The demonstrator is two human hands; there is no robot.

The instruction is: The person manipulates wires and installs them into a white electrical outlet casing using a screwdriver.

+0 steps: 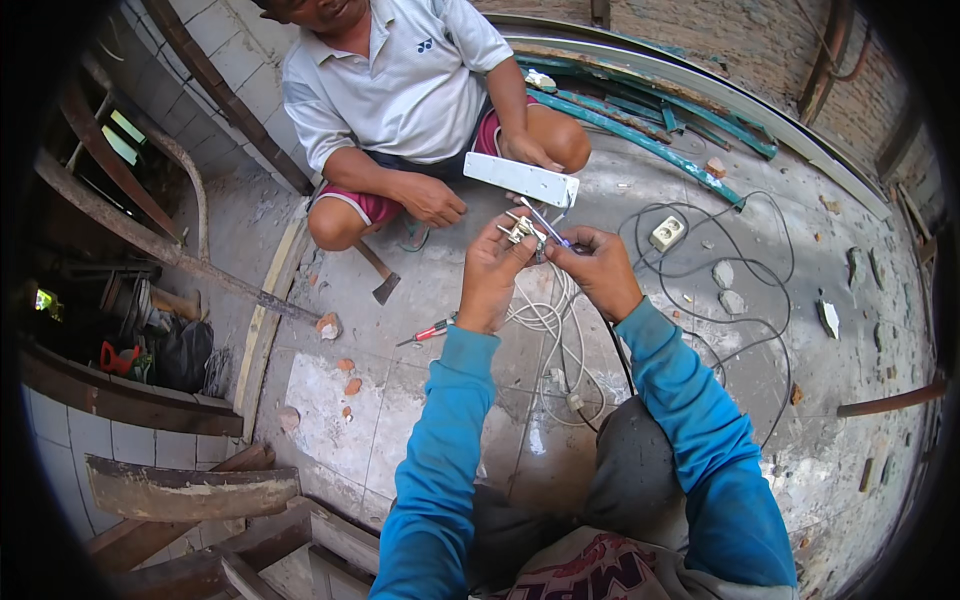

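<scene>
My left hand [489,277] is closed around a small cream electrical fitting [524,232] with metal parts, possibly the inside of a plug or socket. My right hand [600,266] pinches a slim, pale rod with a purple part [547,224], which looks like a small screwdriver. It slants up and left across the fitting; its exact contact is hidden by my fingers. Just beyond, another person squats and holds a long white perforated strip [521,181], like a power strip casing, in one hand. A white cable [545,318] lies looped below my hands.
A red-handled screwdriver [431,332] and a hatchet [383,282] lie on the floor to the left. A white socket block [667,234] sits right among loops of dark cable [780,330]. Green metal bars [640,135] lie along the back. Rubble and wooden beams [190,490] are around.
</scene>
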